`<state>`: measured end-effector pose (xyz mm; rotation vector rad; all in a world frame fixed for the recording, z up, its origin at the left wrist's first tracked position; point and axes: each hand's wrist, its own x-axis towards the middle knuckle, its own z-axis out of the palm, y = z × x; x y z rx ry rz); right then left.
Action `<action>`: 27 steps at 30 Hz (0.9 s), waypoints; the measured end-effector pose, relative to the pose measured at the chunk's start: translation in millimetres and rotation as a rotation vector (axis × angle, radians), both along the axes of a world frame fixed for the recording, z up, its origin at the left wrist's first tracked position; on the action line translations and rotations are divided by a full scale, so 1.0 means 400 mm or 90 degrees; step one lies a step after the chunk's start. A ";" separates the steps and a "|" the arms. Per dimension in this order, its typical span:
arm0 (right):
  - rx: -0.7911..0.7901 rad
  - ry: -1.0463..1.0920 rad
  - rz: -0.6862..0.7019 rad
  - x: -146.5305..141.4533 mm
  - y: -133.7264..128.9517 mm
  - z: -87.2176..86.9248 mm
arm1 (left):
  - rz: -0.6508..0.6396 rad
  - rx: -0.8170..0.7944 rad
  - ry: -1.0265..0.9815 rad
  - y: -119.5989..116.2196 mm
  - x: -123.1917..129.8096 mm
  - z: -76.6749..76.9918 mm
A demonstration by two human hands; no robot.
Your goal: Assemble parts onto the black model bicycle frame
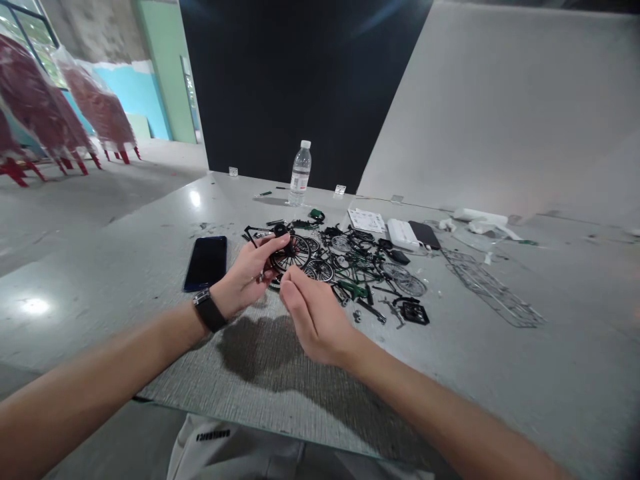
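My left hand, with a dark band on its wrist, pinches a small black bicycle model part with a spoked wheel, lifted over the table. Close beside it on the right, my right hand is closed, its fingers curled in; whatever they hold, if anything, is hidden. Beyond both hands lies a spread of small black, green and grey bicycle parts, among them several spoked wheels. A black pedal-like square piece lies at the near right of the spread.
A dark phone lies left of my left hand. Behind the parts stands a water bottle. Farther right are a printed sheet, a white box, plastic wrapping and a grey part frame.
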<state>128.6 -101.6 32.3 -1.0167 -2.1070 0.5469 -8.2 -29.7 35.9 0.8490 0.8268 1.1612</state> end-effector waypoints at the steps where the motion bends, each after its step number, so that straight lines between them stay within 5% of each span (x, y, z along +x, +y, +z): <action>1: 0.005 -0.013 -0.008 -0.001 0.001 -0.003 | -0.001 0.009 -0.007 0.002 -0.002 0.000; 14: -0.111 -0.083 -0.106 0.000 0.025 -0.025 | 0.010 0.011 -0.031 0.007 -0.004 0.008; 27: 0.137 -0.388 -0.139 0.016 0.012 -0.035 | 0.031 0.004 -0.034 0.012 -0.007 0.003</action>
